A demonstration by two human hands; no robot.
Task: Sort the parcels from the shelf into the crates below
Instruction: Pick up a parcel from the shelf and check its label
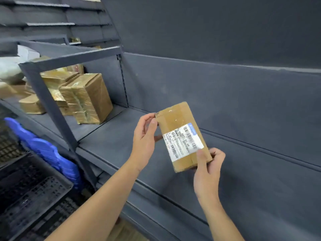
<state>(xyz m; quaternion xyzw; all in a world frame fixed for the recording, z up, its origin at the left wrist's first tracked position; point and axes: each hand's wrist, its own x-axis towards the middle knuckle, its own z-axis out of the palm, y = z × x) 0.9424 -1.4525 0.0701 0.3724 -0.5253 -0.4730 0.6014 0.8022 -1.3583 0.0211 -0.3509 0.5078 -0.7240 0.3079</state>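
Left hand [145,136], right hand [208,168], parcel [180,122] between

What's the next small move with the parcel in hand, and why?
Probably swing the parcel down-left toward the black crate. The left hand and right hand hold it above the shelf, label facing the camera, so it looks picked and read; which crate it belongs in is unclear.

I see a dark grey metal shelf [121,145]. At its left end a group of brown parcels [57,79] lies on the board. A large taped box [88,98] is nearest the bare stretch, a smaller box [31,106] sits further left, and others are stacked behind.
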